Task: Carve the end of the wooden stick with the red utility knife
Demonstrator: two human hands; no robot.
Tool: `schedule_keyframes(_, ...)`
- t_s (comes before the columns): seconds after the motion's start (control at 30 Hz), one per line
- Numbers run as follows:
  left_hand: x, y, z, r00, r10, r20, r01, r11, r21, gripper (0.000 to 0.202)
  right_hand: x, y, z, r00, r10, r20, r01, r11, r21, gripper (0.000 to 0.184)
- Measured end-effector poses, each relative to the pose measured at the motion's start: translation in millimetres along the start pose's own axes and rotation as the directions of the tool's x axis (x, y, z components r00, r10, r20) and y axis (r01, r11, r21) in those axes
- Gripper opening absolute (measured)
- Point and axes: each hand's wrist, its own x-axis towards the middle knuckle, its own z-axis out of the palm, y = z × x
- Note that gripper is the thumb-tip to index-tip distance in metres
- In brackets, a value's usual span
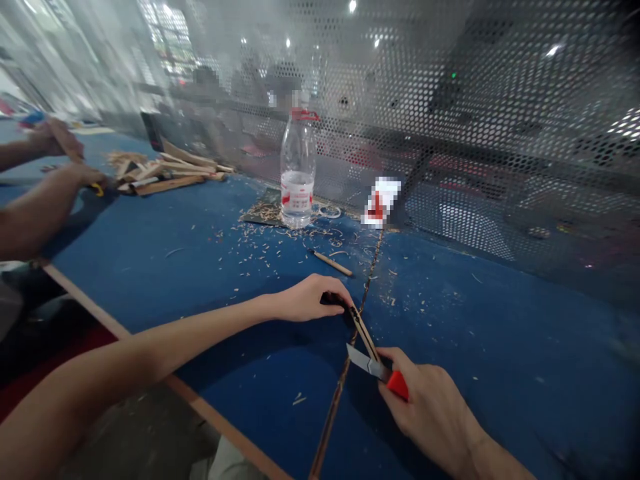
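Observation:
My left hand (310,299) grips the end of a thin wooden stick (364,335), which slants down toward the table. My right hand (430,415) is shut around a red-handled utility knife (395,383). The knife's steel blade (359,359) lies against the underside of the stick, close to my left hand. Part of the stick's held end is hidden by my fingers. A short sharpened stick (331,263) lies on the blue tabletop (200,280) beyond my hands, among scattered wood shavings (260,247).
A co-worker's hands (63,157) work a piece of wood at the far left, near a heap of wooden strips (165,172). A plastic water bottle (298,177) with a red cap and a small red-and-white packet (381,202) stand by a perforated metal screen (500,120).

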Motion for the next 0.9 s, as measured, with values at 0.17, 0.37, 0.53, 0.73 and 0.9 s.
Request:
schedule_keyframes(0.17,2,-2,6.2,0.996,0.082,-0.032,-0.080,0.995,0.057,0.014,1,3,-2,1.000,-0.008,0.012,0.008,1.000,0.015,0.029)
schedule_keyframes(0.37,8,3,15.9,0.983,0.182,-0.011,-0.179,0.976,0.122,0.014,-5,13,12,0.999,0.004,-0.042,-0.002,0.999,0.054,0.027)
schedule_keyframes(0.53,9,0,16.1,0.976,0.215,-0.033,-0.208,0.967,0.147,0.015,-6,16,15,0.999,0.042,-0.010,-0.041,0.995,0.088,0.026)
schedule_keyframes(0.73,10,0,17.2,0.976,0.217,-0.007,-0.212,0.962,0.171,0.009,2,7,-1,1.000,-0.007,0.020,0.006,0.998,0.067,0.023)
schedule_keyframes(0.9,10,4,18.2,0.984,0.176,-0.027,-0.171,0.976,0.133,0.011,2,7,-1,1.000,0.011,0.019,-0.013,0.996,0.094,0.023)
